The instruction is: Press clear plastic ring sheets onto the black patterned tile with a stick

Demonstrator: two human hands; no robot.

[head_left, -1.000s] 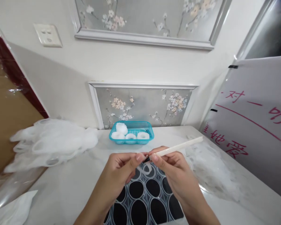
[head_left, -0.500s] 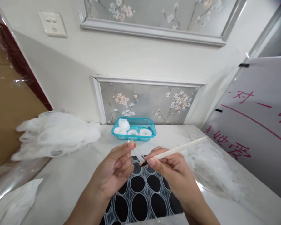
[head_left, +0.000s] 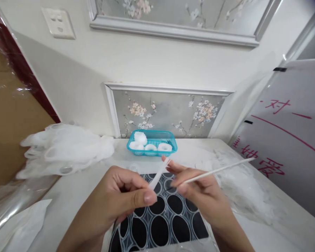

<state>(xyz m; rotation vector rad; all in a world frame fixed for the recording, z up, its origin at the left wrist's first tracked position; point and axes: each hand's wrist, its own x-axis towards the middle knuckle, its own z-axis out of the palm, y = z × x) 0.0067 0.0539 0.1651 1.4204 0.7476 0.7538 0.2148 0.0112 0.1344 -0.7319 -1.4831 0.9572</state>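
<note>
Your left hand (head_left: 120, 197) pinches a thin translucent white strip (head_left: 159, 173) above the black oval-patterned mat (head_left: 160, 224) at the white worktop's (head_left: 78, 196) near edge. Your right hand (head_left: 202, 190) grips a slim white stick (head_left: 220, 169).

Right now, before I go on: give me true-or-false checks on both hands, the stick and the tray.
1. The right hand holds a thin white stick. True.
2. The left hand is empty. False: it pinches a white strip.
3. The tray holds white rolls. True.
4. The tray is red. False: it is teal.
5. The mat under the hands shows black ovals. True.
</note>
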